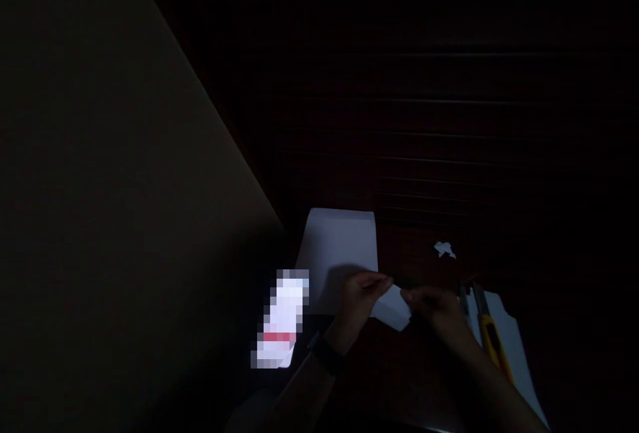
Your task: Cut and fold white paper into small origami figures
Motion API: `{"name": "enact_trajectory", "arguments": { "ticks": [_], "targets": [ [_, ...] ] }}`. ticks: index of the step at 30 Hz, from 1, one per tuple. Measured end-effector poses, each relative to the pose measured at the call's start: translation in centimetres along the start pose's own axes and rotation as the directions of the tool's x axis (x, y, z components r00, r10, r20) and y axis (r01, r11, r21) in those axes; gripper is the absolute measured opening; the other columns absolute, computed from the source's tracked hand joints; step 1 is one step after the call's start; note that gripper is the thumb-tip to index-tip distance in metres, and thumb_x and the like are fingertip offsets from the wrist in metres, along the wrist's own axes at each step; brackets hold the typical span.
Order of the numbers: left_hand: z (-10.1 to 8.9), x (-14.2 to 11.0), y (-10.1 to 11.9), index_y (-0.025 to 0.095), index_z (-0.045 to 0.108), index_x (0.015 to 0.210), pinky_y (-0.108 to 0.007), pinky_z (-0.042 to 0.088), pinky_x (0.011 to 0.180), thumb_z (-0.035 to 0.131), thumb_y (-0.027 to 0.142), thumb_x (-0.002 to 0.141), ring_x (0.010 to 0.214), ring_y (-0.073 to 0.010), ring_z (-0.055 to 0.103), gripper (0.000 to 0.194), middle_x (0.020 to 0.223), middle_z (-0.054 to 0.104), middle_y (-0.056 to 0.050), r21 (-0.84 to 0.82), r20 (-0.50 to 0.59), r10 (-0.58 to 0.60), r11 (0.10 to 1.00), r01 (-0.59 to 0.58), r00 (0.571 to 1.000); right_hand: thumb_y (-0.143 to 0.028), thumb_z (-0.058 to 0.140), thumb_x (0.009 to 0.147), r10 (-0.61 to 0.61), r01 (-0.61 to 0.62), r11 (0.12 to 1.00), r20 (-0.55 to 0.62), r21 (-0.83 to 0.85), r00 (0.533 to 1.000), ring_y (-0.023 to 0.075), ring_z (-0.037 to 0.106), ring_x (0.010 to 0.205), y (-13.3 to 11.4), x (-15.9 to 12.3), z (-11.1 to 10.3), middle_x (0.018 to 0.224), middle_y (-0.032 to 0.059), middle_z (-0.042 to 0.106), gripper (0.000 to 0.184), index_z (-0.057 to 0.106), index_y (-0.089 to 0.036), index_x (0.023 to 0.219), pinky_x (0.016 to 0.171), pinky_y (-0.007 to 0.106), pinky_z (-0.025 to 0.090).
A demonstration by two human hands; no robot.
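Between my two hands is a small piece of white paper [394, 308], tilted above the dark table. My left hand [357, 300], with a dark band on its wrist, pinches the paper's upper left edge between thumb and fingers. At the upper right edge, my right hand [432, 306] has its fingertips closed on the same piece. Dim light hides the finer detail of the fingers. A larger white sheet [342, 240] lies behind and to the left, partly covered by my left hand.
A lit, pixelated screen [282, 320] glows left of my left wrist. A yellow utility knife [492, 343] rests on white paper [519, 353] at the right. Beyond my right hand lies a small folded paper piece [444, 249]. A pale wall [124, 187] slopes along the left.
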State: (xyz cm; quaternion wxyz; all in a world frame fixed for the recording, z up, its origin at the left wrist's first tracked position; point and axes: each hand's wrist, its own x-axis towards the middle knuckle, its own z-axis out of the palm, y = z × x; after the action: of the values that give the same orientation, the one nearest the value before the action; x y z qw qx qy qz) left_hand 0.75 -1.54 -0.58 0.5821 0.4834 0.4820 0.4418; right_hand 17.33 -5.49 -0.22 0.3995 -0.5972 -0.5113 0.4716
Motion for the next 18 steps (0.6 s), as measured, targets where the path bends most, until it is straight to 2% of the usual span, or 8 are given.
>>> {"name": "enact_trajectory", "arguments": {
  "ticks": [2,4,7,9,12,18],
  "targets": [
    [-0.2,-0.1,-0.1,0.014,0.07,0.079,-0.024,0.046,0.062,0.068,0.035,0.07,0.073,-0.0175,0.063,0.023,0.078,0.07,-0.007,0.026,0.073,-0.012,1.0,0.01,0.997,-0.045,0.058,0.078,0.023,-0.022,0.998,0.028,-0.051,0.999,0.0194,0.06,0.066,0.3,0.2,-0.2,0.069,0.0052,0.068,0.033,0.068,-0.015,0.072,0.059,0.027,0.044],
    [-0.8,-0.1,0.1,0.014,0.071,0.078,-0.023,0.045,0.06,0.067,0.035,0.071,0.071,-0.0166,0.062,0.022,0.076,0.07,-0.006,0.09,0.205,-0.036,0.996,0.018,0.978,-0.044,0.057,0.079,0.014,-0.006,0.996,0.083,-0.094,0.996,0.0175,0.058,0.063,0.4,0.2,-0.7,0.068,0.0035,0.067,0.032,0.068,-0.016,0.071,0.057,0.026,0.043],
    [-1.8,-0.2,0.5,0.014,0.072,0.08,-0.022,0.044,0.058,0.064,0.035,0.073,0.069,-0.0161,0.062,0.023,0.077,0.07,-0.006,0.191,0.403,-0.074,0.982,-0.005,0.912,-0.044,0.056,0.08,-0.019,0.044,0.988,0.164,-0.15,0.986,0.0152,0.056,0.061,0.2,0.2,-1.4,0.065,0.0014,0.064,0.031,0.067,-0.017,0.069,0.054,0.023,0.04],
    [-2.0,-0.3,0.6,0.015,0.072,0.082,-0.023,0.044,0.06,0.063,0.035,0.074,0.069,-0.0161,0.062,0.023,0.079,0.071,-0.006,0.216,0.482,-0.091,0.976,-0.018,0.872,-0.042,0.056,0.08,-0.038,0.071,0.985,0.204,-0.159,0.978,0.0138,0.054,0.059,-0.1,0.1,-1.5,0.063,0.0003,0.063,0.03,0.067,-0.017,0.069,0.052,0.023,0.038],
    [-1.8,-0.4,0.5,0.014,0.072,0.082,-0.023,0.044,0.061,0.063,0.033,0.075,0.069,-0.0162,0.062,0.022,0.079,0.071,-0.006,0.222,0.519,-0.106,0.975,-0.014,0.849,-0.038,0.055,0.081,-0.056,0.098,0.981,0.244,-0.165,0.968,0.0125,0.052,0.058,-0.3,0.0,-1.4,0.062,-0.0008,0.061,0.026,0.067,-0.017,0.07,0.052,0.022,0.036],
    [-1.7,-0.5,0.4,0.012,0.071,0.085,-0.023,0.044,0.059,0.062,0.032,0.076,0.068,-0.0162,0.062,0.024,0.081,0.071,-0.008,0.193,0.516,-0.084,0.981,-0.02,0.853,-0.038,0.055,0.081,-0.058,0.097,0.979,0.208,-0.179,0.976,0.0115,0.049,0.056,-0.3,0.0,-1.4,0.061,-0.0015,0.059,0.027,0.066,-0.017,0.067,0.05,0.021,0.034]
  ]
}}
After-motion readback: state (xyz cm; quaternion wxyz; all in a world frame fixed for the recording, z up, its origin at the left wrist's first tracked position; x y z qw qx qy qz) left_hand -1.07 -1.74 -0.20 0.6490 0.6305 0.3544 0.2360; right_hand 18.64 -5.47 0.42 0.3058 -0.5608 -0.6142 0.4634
